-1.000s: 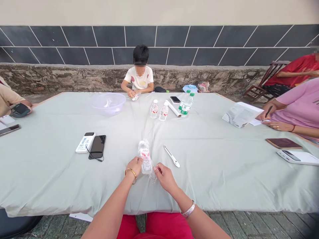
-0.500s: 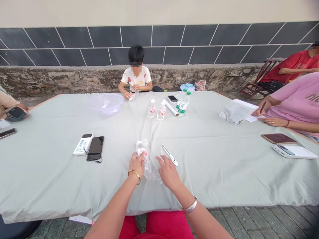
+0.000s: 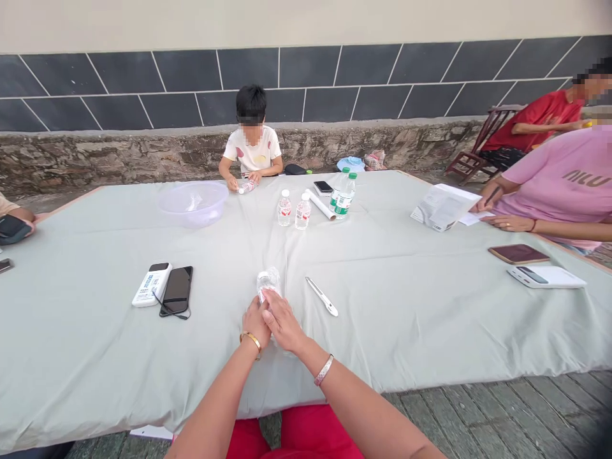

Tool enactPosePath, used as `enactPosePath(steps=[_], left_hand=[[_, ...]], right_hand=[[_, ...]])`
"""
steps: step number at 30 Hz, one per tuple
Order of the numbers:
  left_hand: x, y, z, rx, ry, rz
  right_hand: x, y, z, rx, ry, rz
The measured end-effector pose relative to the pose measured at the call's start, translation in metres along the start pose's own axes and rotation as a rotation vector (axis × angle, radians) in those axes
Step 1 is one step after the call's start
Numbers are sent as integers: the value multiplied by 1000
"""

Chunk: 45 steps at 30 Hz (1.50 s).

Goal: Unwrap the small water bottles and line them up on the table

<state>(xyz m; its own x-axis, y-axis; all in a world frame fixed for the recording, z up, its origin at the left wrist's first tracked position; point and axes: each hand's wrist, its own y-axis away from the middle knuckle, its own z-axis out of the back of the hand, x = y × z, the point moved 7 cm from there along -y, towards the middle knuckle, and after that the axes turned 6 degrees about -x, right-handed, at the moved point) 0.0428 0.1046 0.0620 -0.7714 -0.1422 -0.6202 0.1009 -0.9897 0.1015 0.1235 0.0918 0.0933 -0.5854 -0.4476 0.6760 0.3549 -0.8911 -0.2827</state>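
A small clear water bottle (image 3: 263, 280) with a red-and-white label lies on the table, cap end away from me, in crinkled clear plastic film (image 3: 274, 276). My left hand (image 3: 256, 322) is closed along the bottle's left side, its fingertips partly covered. Across the top lies my right hand (image 3: 283, 319), fingers stretched out flat over the bottle and film and touching my left hand. A white utility knife (image 3: 322, 296) rests on the cloth to the right of my hands.
Two small bottles (image 3: 302, 211), green-capped bottles (image 3: 345, 196) and a white roll (image 3: 321, 205) stand or lie farther back. A purple basin (image 3: 194, 204) is at back left. Phone (image 3: 176, 291) and power bank (image 3: 152, 285) lie left. A person opposite handles a bottle (image 3: 247, 187); another writes at right.
My right hand has moved left from beside the knife onto the bottle and film. My left hand stays on the bottle. The view has shifted slightly to the right.
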Motion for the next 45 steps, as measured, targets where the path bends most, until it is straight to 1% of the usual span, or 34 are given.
enactPosePath(steps=[3, 5, 7, 9, 11, 12, 13, 14, 16, 17, 18, 20, 23, 25, 26, 27, 28, 30, 33, 35, 37, 39, 41, 43, 45], left_hand=[[5, 1, 4, -33, 98, -148], [17, 2, 11, -49, 225, -208], [34, 3, 20, -62, 357, -212], [51, 1, 31, -93, 477, -124], [64, -1, 40, -153, 563, 40], [65, -1, 43, -188, 568, 122], [63, -1, 45, -219, 536, 177], [56, -2, 45, -239, 471, 197], [41, -4, 44, -261, 287, 168], [37, -5, 44, -271, 208, 157], [37, -5, 42, -277, 160, 165], [53, -4, 41, -285, 169, 242], [88, 1, 44, -315, 355, 339], [102, 3, 48, -358, 457, 349], [104, 4, 49, -372, 490, 343], [103, 3, 49, -379, 516, 332], [98, 2, 48, -381, 550, 316], [81, -2, 43, -364, 625, 263], [52, -10, 34, -308, 734, 175], [47, -13, 32, -299, 798, 163], [58, -11, 36, -339, 851, 202], [80, -5, 42, -402, 883, 273], [103, 3, 49, -447, 898, 343], [117, 8, 54, -433, 892, 352], [118, 7, 57, -349, 851, 266]], right_hand=[[-36, 11, 2, 30, 83, -95], [-48, 16, 3, 66, 166, -129], [-52, 18, 2, 83, 229, -159], [-52, 17, 2, 73, 262, -188], [-50, 16, 1, 60, 277, -201], [-49, 15, 1, 54, 283, -205], [-47, 13, 1, 47, 289, -209], [-46, 11, 1, 40, 297, -214], [-45, 6, 3, 28, 325, -233], [-45, 3, 5, 26, 343, -242], [-45, -1, 6, 27, 362, -250], [-45, -9, 6, 39, 394, -253], [-42, -17, 4, 16, 406, -212], [-36, -22, -2, 3, 358, -131], [-33, -23, -5, 7, 315, -99], [-31, -25, -9, 18, 266, -90], [-31, -28, -11, 37, 218, -112], [-35, -33, -13, 85, 162, -241], [-42, -42, -9, 187, 169, -436], [-44, -48, -5, 238, 167, -516], [-45, -52, -2, 266, 136, -572], [-48, -53, -2, 271, 68, -618], [-54, -49, -2, 248, -70, -678], [-61, -42, -3, 197, -297, -736], [-66, -34, -3, 127, -536, -755]])
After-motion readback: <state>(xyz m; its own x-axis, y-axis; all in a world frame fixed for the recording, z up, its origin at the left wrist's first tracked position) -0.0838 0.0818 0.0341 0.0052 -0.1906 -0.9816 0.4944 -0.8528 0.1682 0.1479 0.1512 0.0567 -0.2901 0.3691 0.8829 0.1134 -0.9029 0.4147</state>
